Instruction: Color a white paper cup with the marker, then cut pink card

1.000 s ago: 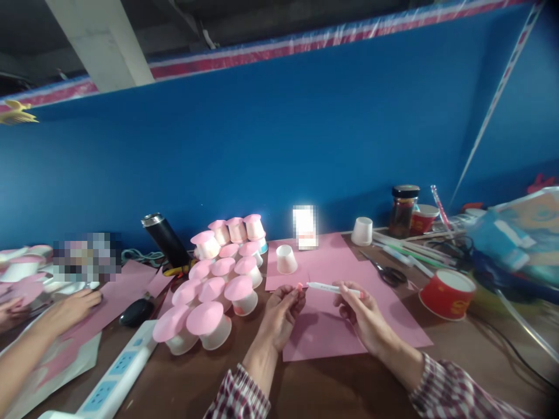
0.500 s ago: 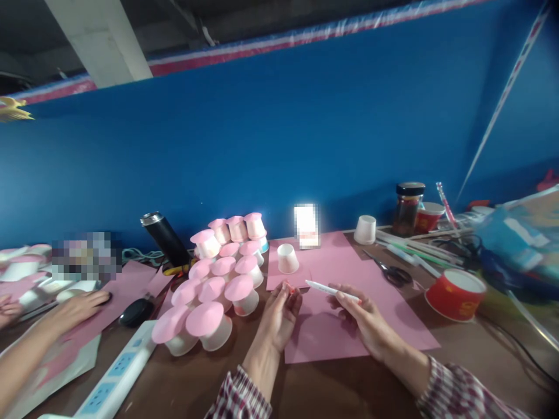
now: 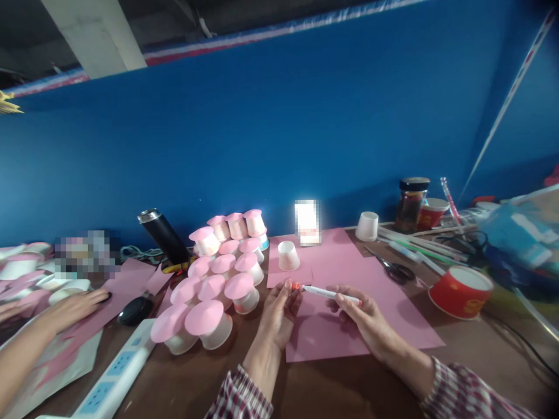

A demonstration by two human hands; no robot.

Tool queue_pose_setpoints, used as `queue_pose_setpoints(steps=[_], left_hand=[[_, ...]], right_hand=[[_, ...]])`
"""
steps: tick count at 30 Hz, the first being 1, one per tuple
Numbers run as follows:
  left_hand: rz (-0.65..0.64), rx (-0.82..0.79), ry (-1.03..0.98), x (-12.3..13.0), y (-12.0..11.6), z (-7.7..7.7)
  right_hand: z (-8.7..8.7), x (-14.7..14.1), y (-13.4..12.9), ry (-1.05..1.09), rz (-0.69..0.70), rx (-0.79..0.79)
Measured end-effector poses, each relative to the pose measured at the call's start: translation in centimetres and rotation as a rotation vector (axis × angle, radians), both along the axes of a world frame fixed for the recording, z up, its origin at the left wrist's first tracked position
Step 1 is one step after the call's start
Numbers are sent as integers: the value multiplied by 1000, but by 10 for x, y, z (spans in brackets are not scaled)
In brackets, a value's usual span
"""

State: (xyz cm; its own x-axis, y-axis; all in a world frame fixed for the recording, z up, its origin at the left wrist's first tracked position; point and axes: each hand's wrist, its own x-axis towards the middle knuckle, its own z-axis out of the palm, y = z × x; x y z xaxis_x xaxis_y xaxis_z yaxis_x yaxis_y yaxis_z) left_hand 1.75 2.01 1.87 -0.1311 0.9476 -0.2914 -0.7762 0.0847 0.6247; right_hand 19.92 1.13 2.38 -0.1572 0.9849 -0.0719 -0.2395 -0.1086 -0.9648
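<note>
Between thumb and fingers, my left hand [image 3: 279, 311] pinches a small orange-red pen cap [image 3: 296, 286]. My right hand [image 3: 356, 311] grips a white marker pen [image 3: 325, 292], its tip pointing left at the cap's open end, very close to it. Whether tip and cap touch I cannot tell. Both hands are over a large pink paper sheet [image 3: 332, 331]. Just behind my left hand, a white paper cup [image 3: 288, 256] stands upside down on a smaller pink piece. Left of that hand are several cups with pink paper tops [image 3: 209, 320].
Scissors [image 3: 397, 270], a red paper bowl [image 3: 460, 293] and another white cup [image 3: 367, 226] lie to the right. At left are a power strip [image 3: 116, 372], a black mouse [image 3: 135, 311], a black flask [image 3: 163, 235] and another person's hand [image 3: 78, 305] on pink paper.
The marker's tip has come down and lines up with the cap in my left hand. The cap shows more clearly between my left fingers. The view has shifted slightly.
</note>
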Motion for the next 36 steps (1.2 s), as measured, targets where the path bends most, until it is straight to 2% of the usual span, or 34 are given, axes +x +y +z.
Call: queue_pose_setpoints(steps=[12,16,21,27,30,36], left_hand=[[-77,32,101,6,-5,4],[-67,46,126,6,-5,5],[-76,88,145,11,-8,5],[-57,107,191,16,-11,5],[-57,104,233,15,-12,6],[-81,133,311,14,-13,7]], right_hand=[[0,0,2,-101,37,68],[-1,0,4,-140,51,101],[-3,-1,3,-152,35,46],[1,-3,-2,-144,26,129],[1,-4,-5,-76,25,80],[-2,-8,-7,94,59,-131]])
